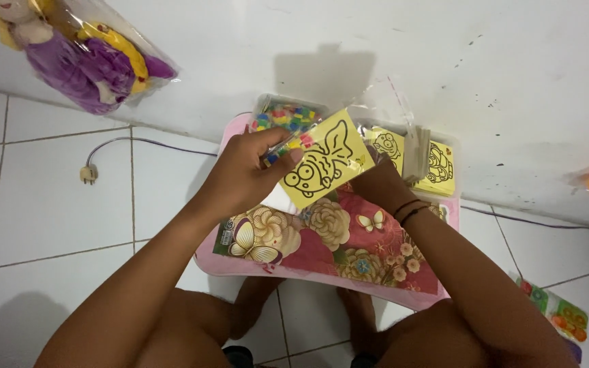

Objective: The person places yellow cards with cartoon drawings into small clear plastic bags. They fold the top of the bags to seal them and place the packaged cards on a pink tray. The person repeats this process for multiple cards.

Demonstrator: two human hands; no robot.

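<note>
Left hand: fingers curled closed, thumb on top, pinching the left edge of a yellow card printed with a black cartoon fish outline. The card sits tilted above a small pink table, face up toward the camera, probably so the drawing can be read.

Right hand: mostly hidden behind the card's right edge; it seems to support that edge, but how far its fingers are closed cannot be told.

Just beyond the fingertips: a clear tray of coloured beads, and a stack of similar yellow cards in plastic wrap. The table's flowered top lies below the fingers.

Further off: a bagged purple doll against the wall, a plug and cord on the tiled floor. Nothing blocks either hand.
</note>
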